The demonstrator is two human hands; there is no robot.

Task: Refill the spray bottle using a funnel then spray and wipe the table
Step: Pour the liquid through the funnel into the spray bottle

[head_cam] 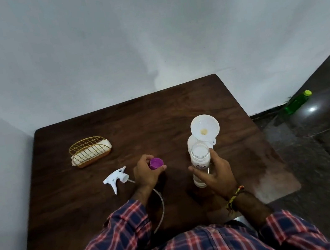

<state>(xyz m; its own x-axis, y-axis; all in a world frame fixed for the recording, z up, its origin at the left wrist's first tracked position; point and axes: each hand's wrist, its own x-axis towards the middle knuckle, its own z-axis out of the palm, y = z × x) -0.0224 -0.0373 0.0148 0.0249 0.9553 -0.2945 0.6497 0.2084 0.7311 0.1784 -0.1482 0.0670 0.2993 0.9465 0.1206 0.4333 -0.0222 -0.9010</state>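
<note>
My right hand [217, 174] grips an uncapped clear refill bottle [200, 160] holding white liquid, upright on the dark wooden table [158, 117]. Just behind it stands the white spray bottle [191, 143] with a white funnel [205, 127] seated in its neck. My left hand [146, 173] holds a purple cap [156, 163] just above the table, left of the refill bottle. The white trigger spray head [116, 177] lies on the table to the left of my left hand, its thin tube [160, 205] curving back under my left wrist.
A gold wire holder with a white cloth [90, 151] in it stands at the table's back left. White walls close the back and left sides. A green bottle [296, 101] lies on the dark floor to the right.
</note>
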